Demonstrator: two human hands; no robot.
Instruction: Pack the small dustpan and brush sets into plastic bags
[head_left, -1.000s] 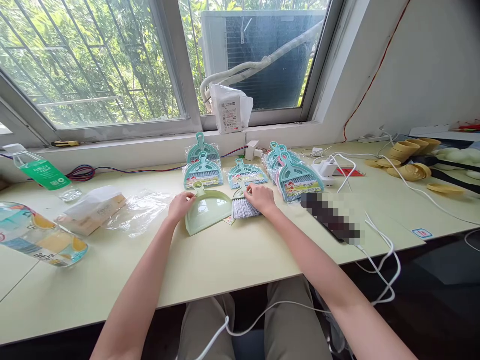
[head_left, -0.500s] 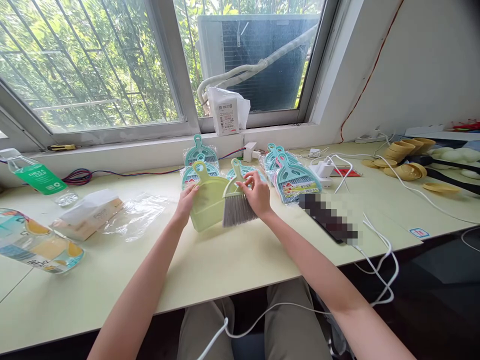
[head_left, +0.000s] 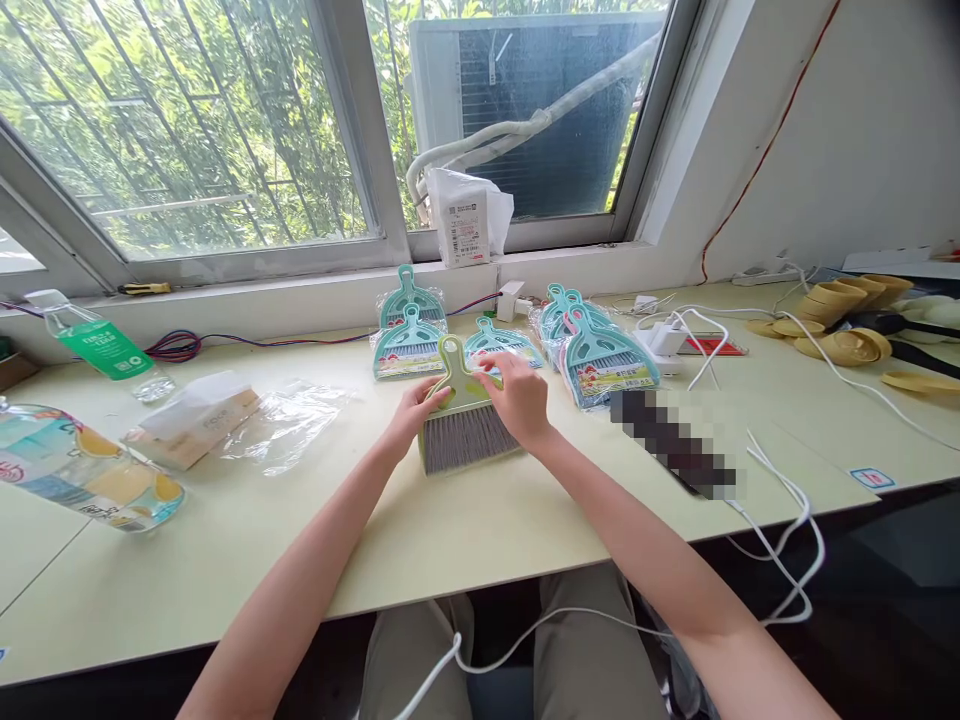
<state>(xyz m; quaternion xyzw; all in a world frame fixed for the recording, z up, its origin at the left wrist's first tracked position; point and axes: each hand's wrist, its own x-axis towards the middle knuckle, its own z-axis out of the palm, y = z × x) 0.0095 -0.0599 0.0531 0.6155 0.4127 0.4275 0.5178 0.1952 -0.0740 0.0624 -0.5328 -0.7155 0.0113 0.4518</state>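
Observation:
A small green hand brush [head_left: 466,438] with grey bristles lies against the front of a matching green dustpan [head_left: 451,349], their handles lined up. The brush hides most of the pan. My left hand [head_left: 415,410] is closed around the left side of the pair near the handles. At the upper right of the brush head, my right hand [head_left: 519,398] is closed on the brush. Just behind stand wrapped turquoise brush-and-dustpan sets [head_left: 410,345], with more wrapped sets [head_left: 609,355] to the right.
Left on the table [head_left: 390,560] are a tissue pack [head_left: 191,420], a clear plastic bag [head_left: 292,425], a large printed bottle [head_left: 90,470] and a green-labelled bottle [head_left: 105,345]. To the right lie a blurred dark phone [head_left: 671,440], white cables [head_left: 787,550] and tan cups [head_left: 832,300].
The brush has moved left onto the dustpan, so the two now overlap instead of being side by side. My hands have come closer together, and the view has shifted slightly.

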